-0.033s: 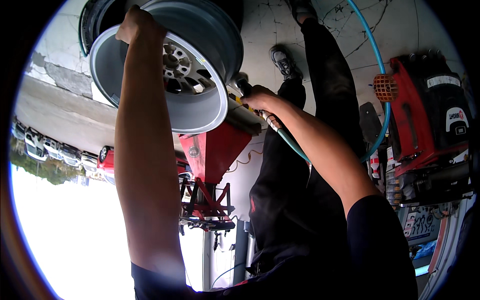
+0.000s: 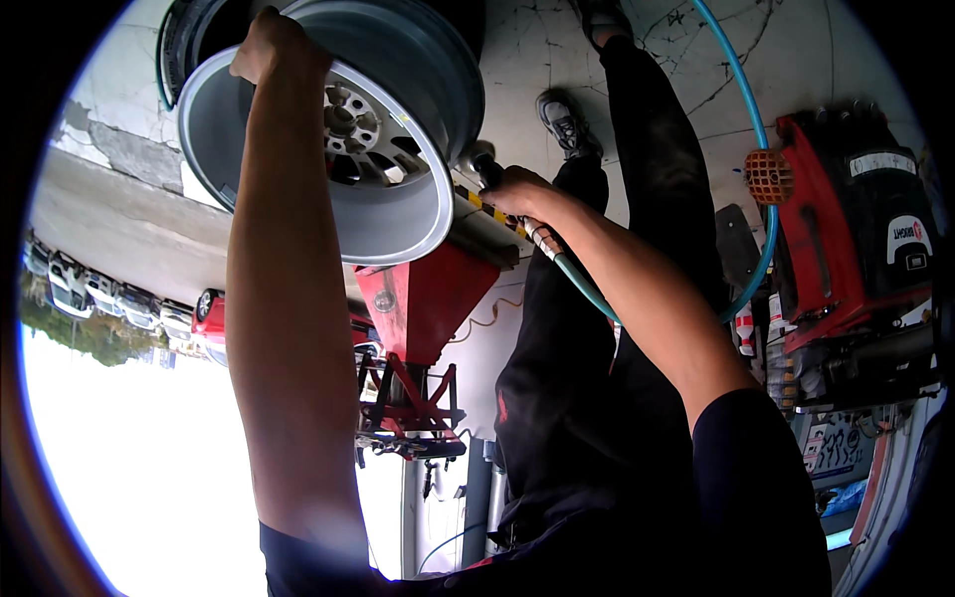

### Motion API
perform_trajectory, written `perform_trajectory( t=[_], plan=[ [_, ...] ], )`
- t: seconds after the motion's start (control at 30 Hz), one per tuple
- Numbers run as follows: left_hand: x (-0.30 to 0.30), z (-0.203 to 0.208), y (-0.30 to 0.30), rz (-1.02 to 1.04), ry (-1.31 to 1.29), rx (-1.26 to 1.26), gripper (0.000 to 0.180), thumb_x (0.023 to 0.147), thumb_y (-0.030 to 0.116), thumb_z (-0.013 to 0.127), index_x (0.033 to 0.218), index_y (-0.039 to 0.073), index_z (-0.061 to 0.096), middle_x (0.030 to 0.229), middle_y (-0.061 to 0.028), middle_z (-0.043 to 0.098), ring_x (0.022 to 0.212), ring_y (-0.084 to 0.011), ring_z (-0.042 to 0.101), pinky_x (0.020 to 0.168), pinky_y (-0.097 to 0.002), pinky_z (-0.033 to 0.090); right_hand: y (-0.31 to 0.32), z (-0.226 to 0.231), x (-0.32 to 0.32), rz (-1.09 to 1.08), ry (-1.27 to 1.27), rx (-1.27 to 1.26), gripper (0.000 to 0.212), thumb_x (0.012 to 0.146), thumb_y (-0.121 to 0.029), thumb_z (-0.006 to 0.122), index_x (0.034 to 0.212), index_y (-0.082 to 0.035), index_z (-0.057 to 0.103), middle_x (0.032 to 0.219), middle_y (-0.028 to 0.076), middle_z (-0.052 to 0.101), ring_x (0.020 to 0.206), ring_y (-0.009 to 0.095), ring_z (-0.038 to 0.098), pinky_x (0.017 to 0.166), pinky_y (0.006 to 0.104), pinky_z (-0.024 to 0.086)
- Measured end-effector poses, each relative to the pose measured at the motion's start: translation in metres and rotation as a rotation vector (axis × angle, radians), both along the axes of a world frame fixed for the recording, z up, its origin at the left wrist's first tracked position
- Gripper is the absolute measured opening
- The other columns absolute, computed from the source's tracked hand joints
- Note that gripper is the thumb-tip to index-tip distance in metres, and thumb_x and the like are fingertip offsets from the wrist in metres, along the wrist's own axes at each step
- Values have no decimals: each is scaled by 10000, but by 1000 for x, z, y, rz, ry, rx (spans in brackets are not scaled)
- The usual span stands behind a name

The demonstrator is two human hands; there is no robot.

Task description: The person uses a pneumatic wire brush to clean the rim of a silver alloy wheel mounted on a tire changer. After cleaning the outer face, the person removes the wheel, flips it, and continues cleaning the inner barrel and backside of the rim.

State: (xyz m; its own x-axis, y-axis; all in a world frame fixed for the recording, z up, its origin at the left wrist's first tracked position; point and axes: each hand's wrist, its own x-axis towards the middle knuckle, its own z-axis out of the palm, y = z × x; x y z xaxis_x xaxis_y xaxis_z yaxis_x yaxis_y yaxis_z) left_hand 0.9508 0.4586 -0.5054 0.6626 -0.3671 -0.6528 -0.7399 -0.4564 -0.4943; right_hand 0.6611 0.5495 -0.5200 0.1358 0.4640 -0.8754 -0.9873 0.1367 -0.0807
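A bare silver wheel rim (image 2: 393, 224) stands tilted at the upper left, its spokes showing deep inside the barrel. My left hand (image 2: 274, 48) is closed over the far edge of this rim, the fingers partly hidden. To the right of the rim, my right hand (image 2: 519, 191) grips an air tool (image 2: 485, 167) with a rounded metal head and a dark body. The tool's head is close beside the rim; whether it touches cannot be made out. A teal air hose (image 2: 585, 287) runs from the tool's lower end under my right forearm.
A black tyre (image 2: 179, 50) lies behind the rim. Below it stands a red machine (image 2: 423, 308) with a scissor-like frame. At right are another red-and-black machine (image 2: 826, 219) and an orange gridded piece (image 2: 768, 177) by the hose. My shoe (image 2: 565, 124) rests on cracked floor tiles.
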Motion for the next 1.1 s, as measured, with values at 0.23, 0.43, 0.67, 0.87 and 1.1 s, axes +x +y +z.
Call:
perform_trajectory(
  t=[0.23,0.43,0.67,0.87,1.1],
  plan=[
    [22,-14,31,-30,-61,-76,463,690,327,694,1075,97,576,1081,-98,602,1022,-225,573,858,-325,454,0,-6,-12,53,-124,-17,330,789,-317,526,844,0,596,654,120,614,566,220,601,530,336,467],
    [31,-17,39,-2,-122,-19,396,725,258,675,1085,129,572,1082,-78,603,1010,-221,577,858,-325,457,13,2,-13,178,-223,-74,364,777,-321,529,883,18,604,689,146,632,627,257,630,616,355,499],
    [5,-18,12,1147,39,-909,428,787,203,566,1163,27,465,1104,-125,578,981,-247,580,818,-325,486,-5,-23,-25,109,-203,-199,395,788,-375,533,886,2,601,696,157,622,627,266,620,604,359,486],
    [18,-16,9,694,53,-543,463,806,199,498,1189,-39,396,1119,-157,560,976,-252,577,794,-323,493,3,-7,-16,155,-138,-41,336,757,-278,508,908,4,610,761,144,641,670,242,633,628,349,498],
    [10,-22,12,1610,50,-1247,475,806,250,504,1172,-41,421,1131,-149,557,977,-218,575,798,-293,478,-13,-10,-18,158,-214,-166,388,765,-347,530,897,10,607,754,161,632,653,258,629,613,353,499]
  ],
)
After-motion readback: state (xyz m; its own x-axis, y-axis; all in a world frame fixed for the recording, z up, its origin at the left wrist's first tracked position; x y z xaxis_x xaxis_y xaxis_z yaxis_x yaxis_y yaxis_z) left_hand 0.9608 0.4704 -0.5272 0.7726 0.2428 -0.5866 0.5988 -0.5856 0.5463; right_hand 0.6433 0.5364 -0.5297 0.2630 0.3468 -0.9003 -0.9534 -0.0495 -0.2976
